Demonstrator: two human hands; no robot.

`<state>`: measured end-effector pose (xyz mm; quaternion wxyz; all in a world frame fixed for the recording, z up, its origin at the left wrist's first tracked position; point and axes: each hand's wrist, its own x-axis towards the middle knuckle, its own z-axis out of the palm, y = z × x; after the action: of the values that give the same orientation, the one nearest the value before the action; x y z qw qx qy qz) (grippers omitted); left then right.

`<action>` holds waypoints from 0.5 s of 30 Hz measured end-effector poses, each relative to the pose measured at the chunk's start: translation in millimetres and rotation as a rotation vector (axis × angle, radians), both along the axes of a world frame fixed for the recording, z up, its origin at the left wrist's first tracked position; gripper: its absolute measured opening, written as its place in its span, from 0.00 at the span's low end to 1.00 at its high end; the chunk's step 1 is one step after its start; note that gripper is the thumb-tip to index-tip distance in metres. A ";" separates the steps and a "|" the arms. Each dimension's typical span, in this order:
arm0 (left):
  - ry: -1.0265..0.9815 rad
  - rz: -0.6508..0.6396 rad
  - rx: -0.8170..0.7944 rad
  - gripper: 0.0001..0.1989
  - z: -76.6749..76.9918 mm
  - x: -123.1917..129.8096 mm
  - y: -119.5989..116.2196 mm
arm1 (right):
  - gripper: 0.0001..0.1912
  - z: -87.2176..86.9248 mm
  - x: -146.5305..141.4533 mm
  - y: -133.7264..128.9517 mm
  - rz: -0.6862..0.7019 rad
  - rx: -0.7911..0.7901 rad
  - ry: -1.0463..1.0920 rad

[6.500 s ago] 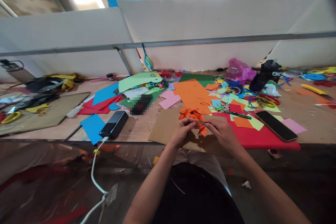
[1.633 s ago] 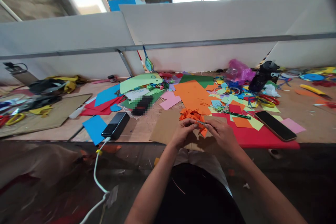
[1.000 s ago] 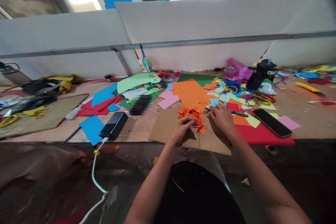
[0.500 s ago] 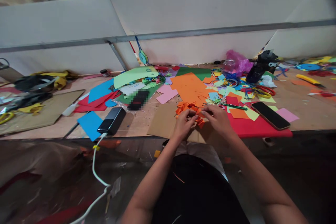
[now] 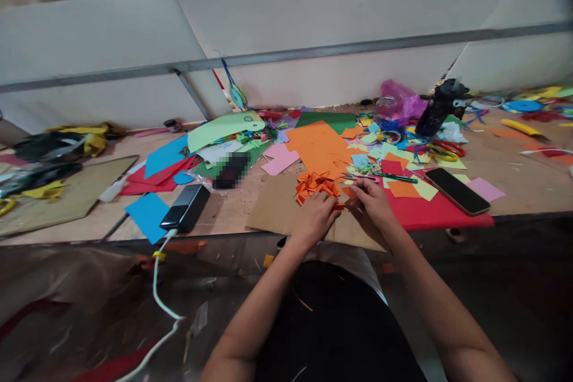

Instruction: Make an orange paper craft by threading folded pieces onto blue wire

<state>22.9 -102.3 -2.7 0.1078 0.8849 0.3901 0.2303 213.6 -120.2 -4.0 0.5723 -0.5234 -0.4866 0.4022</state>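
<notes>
On the cardboard (image 5: 271, 206), folded orange pieces (image 5: 319, 182) are being handled

In the head view, the folded orange pieces are lying in a tight cluster toward the far edge of the cardboard; whether they are joined is not showing. Over the right part of the cardboard, the right hand (image 5: 375, 204) is pinching a small orange piece (image 5: 348, 191) just beside the cluster. Over the middle of the cardboard, the left hand (image 5: 314, 216) is curling against the cluster's near side; whether it is gripping or only resting there, I cannot tell. The step in hand appears to be dealing with that one small piece. The next move is probably calling for a light pinch and a steady left hand. Beyond the cardboard, a large orange sheet (image 5: 317, 144) is lying on the desk (image 5: 229, 215); right of the cardboard, a phone (image 5: 456, 190) is lying partly over a red sheet (image 5: 418, 215).
</notes>
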 end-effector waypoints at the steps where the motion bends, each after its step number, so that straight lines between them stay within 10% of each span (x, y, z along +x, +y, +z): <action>1: -0.029 0.004 -0.024 0.04 -1.6 -0.3 1.4 | 0.19 -0.7 0.5 -0.1 0.002 0.001 0.008; 10: -0.871 0.078 -0.592 0.13 -12.4 -13.4 15.8 | 0.16 14.2 1.1 -8.9 0.083 0.024 -0.128; 15: -0.999 0.019 -0.730 0.18 -8.0 -16.8 14.6 | 0.12 38.9 -21.7 -21.3 0.228 0.096 -0.271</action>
<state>6.1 -87.7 -10.8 0.5712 0.5726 0.3540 0.4696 192.0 -141.5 34.9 0.4765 -0.4863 -0.6340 0.3667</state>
